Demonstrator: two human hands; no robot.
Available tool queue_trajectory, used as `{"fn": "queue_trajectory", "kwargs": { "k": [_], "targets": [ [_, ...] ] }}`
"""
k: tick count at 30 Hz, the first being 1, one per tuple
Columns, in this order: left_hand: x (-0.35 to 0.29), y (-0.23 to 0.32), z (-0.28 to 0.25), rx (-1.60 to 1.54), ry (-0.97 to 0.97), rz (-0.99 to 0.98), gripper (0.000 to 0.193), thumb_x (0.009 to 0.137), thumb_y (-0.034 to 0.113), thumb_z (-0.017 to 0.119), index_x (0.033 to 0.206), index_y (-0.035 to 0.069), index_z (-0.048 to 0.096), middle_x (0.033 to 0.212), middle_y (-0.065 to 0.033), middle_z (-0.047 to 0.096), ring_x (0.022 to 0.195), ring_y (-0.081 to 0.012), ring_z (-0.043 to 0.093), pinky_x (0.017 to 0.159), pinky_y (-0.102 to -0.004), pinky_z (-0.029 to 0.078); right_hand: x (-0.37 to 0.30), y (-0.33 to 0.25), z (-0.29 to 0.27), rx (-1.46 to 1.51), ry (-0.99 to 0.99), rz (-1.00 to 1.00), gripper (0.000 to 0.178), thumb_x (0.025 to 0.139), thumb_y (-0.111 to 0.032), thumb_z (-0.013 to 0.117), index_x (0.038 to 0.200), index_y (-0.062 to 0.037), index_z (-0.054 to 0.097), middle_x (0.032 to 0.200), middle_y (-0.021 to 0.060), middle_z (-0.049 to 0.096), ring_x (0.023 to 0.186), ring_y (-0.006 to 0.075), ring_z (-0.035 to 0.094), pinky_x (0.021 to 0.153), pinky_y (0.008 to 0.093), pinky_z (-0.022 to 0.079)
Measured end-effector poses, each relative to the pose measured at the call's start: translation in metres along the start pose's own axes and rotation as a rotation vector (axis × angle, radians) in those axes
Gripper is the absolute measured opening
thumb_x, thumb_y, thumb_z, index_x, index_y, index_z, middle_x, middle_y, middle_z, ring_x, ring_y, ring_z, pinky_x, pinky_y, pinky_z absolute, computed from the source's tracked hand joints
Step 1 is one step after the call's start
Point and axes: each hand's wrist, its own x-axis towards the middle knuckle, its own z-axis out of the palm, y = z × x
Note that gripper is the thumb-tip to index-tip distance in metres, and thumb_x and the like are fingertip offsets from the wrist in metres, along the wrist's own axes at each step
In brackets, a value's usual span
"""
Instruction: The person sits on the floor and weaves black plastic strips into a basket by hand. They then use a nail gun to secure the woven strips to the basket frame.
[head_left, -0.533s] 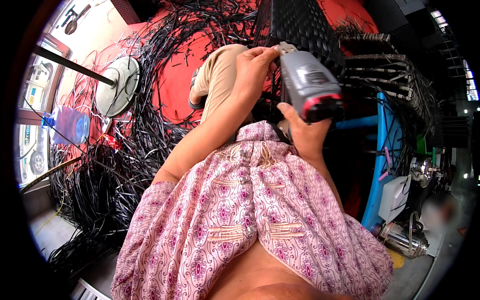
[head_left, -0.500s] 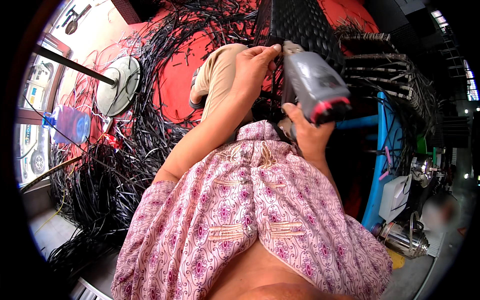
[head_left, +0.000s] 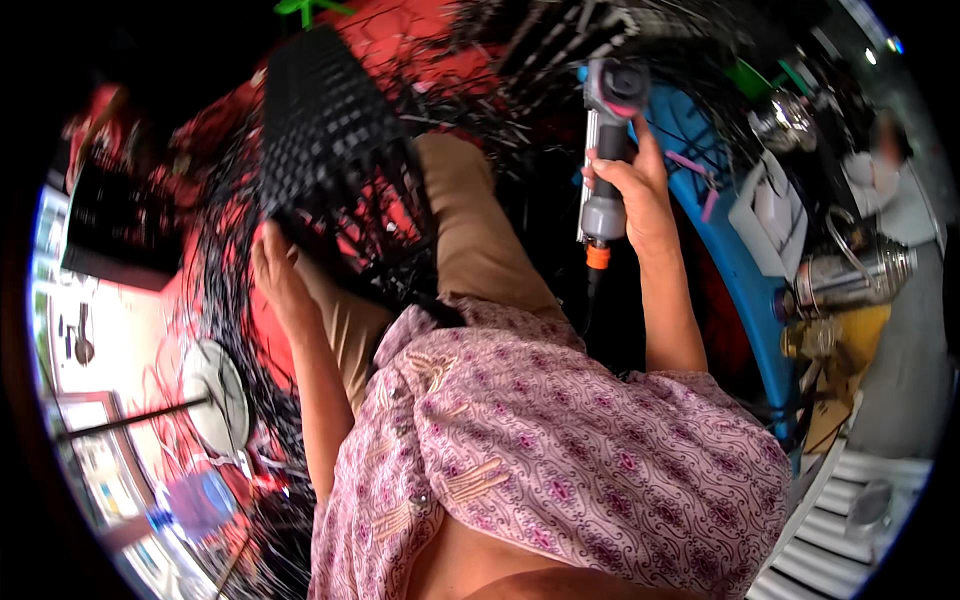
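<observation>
In my right hand (head_left: 645, 190) is a grey and black staple gun (head_left: 606, 175), with my fingers wrapped round its grip. An orange fitting with a dark line hangs from its lower end. The gun is raised to the right, apart from the weaving. My left hand (head_left: 287, 280) has its fingers stretched out beside the lower left edge of a black woven wicker piece (head_left: 320, 110); whether it touches the edge I cannot tell. The woven piece stands tilted by my knees, with loose strips at its lower right side.
Black plastic strips (head_left: 235, 290) lie tangled over the red floor covering (head_left: 405, 40). To the right stands a blue frame (head_left: 745, 290) beside a white box (head_left: 770, 215) and a metal flask (head_left: 855, 275). A round grey base with a pole (head_left: 215, 395) is at the left.
My right hand has taken the staple gun away from the weaving. My left hand has moved left and opened out. The woven piece has turned, and the whole view has swung round.
</observation>
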Motion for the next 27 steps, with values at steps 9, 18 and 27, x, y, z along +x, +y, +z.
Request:
{"fn": "queue_trajectory", "kwargs": {
  "k": [9,18,27],
  "targets": [
    [0.002,-0.017,0.013,0.163,0.008,0.244,0.050,0.104,0.047,0.053,0.122,0.000,0.059,0.109,-0.0052,0.060,0.097,-0.0159,0.053,0.086,-0.0308,0.042,0.127,0.044,-0.124,-0.782,0.448,-0.008,0.102,0.080,-0.015,0.079,0.157,0.0045,0.015,0.128,0.0276,0.061,0.109,0.0329,0.066,0.091,0.0387,0.053],
    [-0.006,-0.008,0.008,0.171,0.073,0.243,0.033,0.107,0.028,0.053,0.114,-0.004,0.060,0.103,-0.0069,0.059,0.093,-0.0169,0.054,0.087,-0.0304,0.045,0.278,0.098,-0.247,-1.210,0.577,-0.020,0.063,0.076,-0.050,0.077,0.105,0.0058,0.072,0.099,0.0213,0.074,0.100,0.0348,0.070,0.088,0.0461,0.052],
    [-0.029,-0.007,0.007,0.197,0.185,0.407,0.028,0.089,0.016,0.080,0.105,0.004,0.061,0.098,0.0009,0.059,0.082,-0.0060,0.053,0.073,-0.0224,0.044,0.058,0.081,-0.265,-0.962,0.551,-0.075,0.038,0.094,-0.025,0.071,0.117,0.0057,0.069,0.097,0.0080,0.075,0.075,0.0126,0.064,0.068,0.0245,0.053]
  ]
}}
